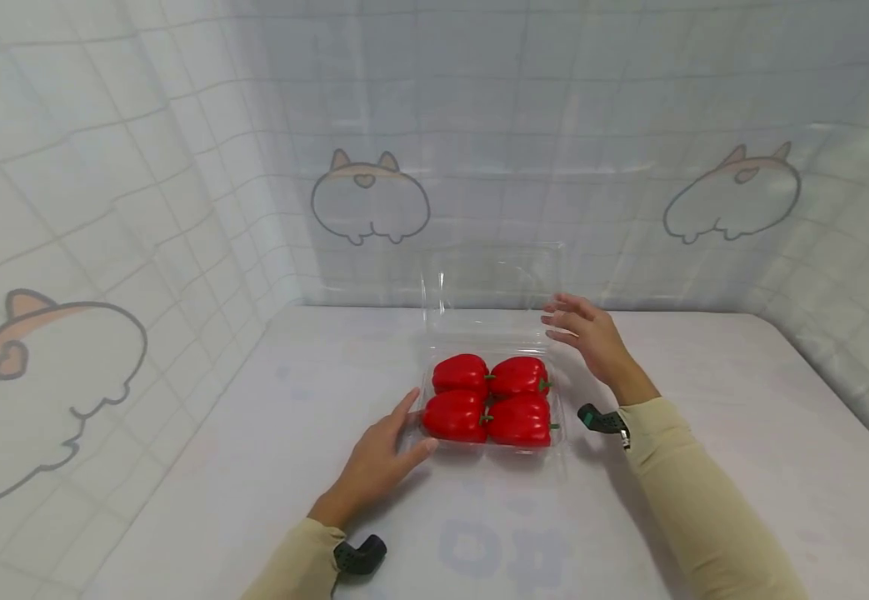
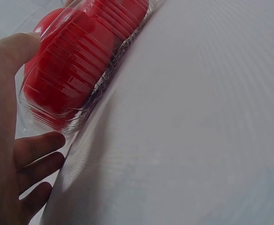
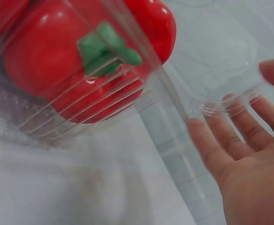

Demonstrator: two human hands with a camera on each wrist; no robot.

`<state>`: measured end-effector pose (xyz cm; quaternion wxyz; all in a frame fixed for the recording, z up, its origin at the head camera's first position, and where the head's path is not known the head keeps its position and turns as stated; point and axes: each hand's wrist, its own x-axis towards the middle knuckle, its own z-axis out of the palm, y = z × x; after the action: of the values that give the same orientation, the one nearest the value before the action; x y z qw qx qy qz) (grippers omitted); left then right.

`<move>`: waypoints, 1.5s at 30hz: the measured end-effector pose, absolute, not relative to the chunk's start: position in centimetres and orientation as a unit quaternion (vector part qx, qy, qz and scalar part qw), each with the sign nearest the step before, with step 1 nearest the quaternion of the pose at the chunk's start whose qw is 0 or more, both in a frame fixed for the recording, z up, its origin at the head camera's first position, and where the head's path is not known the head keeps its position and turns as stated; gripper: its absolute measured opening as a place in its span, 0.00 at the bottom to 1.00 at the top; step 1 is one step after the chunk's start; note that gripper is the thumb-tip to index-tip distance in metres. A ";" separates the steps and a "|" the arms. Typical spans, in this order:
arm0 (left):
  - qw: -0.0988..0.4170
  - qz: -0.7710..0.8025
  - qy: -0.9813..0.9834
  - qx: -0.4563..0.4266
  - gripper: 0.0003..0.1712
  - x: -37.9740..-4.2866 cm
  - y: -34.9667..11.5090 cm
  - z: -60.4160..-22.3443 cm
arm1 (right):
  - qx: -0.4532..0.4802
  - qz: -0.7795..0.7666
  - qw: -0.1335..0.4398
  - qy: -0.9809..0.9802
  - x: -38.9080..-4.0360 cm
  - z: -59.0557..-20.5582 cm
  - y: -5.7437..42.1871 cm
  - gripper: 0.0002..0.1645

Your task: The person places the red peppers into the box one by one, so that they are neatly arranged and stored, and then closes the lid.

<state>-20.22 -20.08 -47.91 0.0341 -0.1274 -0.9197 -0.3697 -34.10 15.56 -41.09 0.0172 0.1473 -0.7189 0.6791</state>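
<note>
A clear plastic clamshell box (image 1: 471,448) lies on the table, its lid (image 1: 494,283) raised at the far side. Inside sit several red bell peppers (image 1: 455,415) with green stems, in two rows. My left hand (image 1: 376,460) is at the box's left side, thumb at the near corner and fingers loosely spread; in the left wrist view the thumb overlaps the box edge. My right hand (image 1: 590,335) is at the lid's right edge, fingers extended. The right wrist view puts its fingertips (image 3: 240,110) against or just behind the clear lid; exact contact is hard to tell.
The white table (image 1: 314,400) has faint printed marks near its front. A white grid-patterned curtain (image 1: 479,108) with cartoon animal prints hangs behind and at both sides. A dark device (image 1: 359,554) sits at the left wrist, another (image 1: 601,418) at the right.
</note>
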 end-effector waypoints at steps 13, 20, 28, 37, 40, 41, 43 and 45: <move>0.030 -0.374 -0.917 -0.134 0.50 -20.3 -19.5 -48.0 | 0.132 0.685 0.012 -0.716 -32.7 -39.7 15.5 0.40; 0.023 -0.380 -0.917 -0.118 0.49 -20.1 -19.8 -48.3 | 0.137 0.699 0.016 -0.701 -31.9 -39.8 15.2 0.42; 0.029 -0.390 -0.912 -0.124 0.49 -20.0 -20.0 -48.0 | 0.149 0.726 0.025 -0.671 -30.6 -39.5 14.5 0.37; 0.025 -0.396 -0.909 -0.125 0.49 -20.1 -20.2 -48.1 | 0.149 0.729 0.040 -0.667 -29.8 -40.0 14.3 0.36; 0.024 -0.395 -0.909 -0.128 0.48 -20.1 -20.2 -48.1 | 0.157 0.719 0.055 -0.675 -29.3 -40.3 14.4 0.36; 0.024 -0.394 -0.910 -0.129 0.48 -20.1 -20.2 -48.1 | 0.161 0.715 0.060 -0.678 -29.2 -40.3 14.4 0.36; 0.024 -0.392 -0.910 -0.131 0.48 -20.1 -20.2 -48.0 | 0.170 0.705 0.064 -0.685 -29.0 -40.3 14.5 0.35; 0.025 -0.390 -0.911 -0.132 0.48 -20.2 -20.2 -47.9 | 0.181 0.692 0.062 -0.696 -28.7 -40.3 14.5 0.37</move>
<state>-20.17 -20.22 -47.92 0.0246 -0.1325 -0.9111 -0.3896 -28.70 14.50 -40.31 0.0624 0.1811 -0.6964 0.6916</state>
